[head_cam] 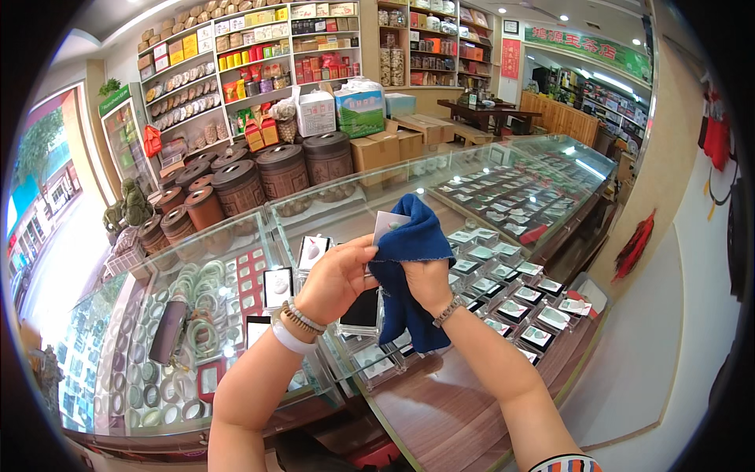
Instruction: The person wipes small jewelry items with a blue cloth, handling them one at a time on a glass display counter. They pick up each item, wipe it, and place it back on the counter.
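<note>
My left hand point(342, 268) pinches the lower left edge of a small white card point(386, 223) that has a pale green stone piece on its face. A dark blue cloth point(413, 236) drapes over the card's right side and hangs down in folds. My right hand point(427, 280) grips the cloth from beneath, its fingers mostly hidden by the fabric. Under my hands, on the glass counter, an open clear display box point(360, 312) with a black pad lies partly behind my left wrist. Boxed pendants point(278, 287) on white cards stand to the left of my left hand.
Several clear boxes point(512, 309) holding green pieces on cards spread over the right counter. A phone point(168, 332) lies on the left glass case, above bangles point(203, 336). Lidded brown jars point(283, 171) and cardboard boxes point(374, 150) stand beyond the counter.
</note>
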A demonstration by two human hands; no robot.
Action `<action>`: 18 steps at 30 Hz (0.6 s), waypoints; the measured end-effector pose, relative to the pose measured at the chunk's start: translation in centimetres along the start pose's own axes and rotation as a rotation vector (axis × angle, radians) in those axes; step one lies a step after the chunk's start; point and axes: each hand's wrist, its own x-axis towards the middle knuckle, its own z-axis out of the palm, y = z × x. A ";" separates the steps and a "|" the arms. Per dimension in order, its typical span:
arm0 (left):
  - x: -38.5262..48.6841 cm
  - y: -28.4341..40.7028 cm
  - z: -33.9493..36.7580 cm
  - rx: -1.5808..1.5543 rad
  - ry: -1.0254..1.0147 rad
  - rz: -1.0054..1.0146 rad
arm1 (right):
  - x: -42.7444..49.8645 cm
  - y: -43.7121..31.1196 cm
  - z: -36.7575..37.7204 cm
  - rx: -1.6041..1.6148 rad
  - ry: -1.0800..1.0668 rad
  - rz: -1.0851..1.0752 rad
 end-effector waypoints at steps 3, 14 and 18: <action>0.1 -0.2 0.1 -0.158 0.063 -0.053 | -0.3 -0.2 -0.5 -0.117 -0.108 0.053; 0.5 -1.4 0.6 0.009 0.308 0.043 | 0.2 -0.8 -0.2 -0.412 -0.235 -0.179; 0.8 -1.8 0.4 0.050 0.351 0.117 | -0.1 -0.8 0.0 -0.305 -0.184 -0.102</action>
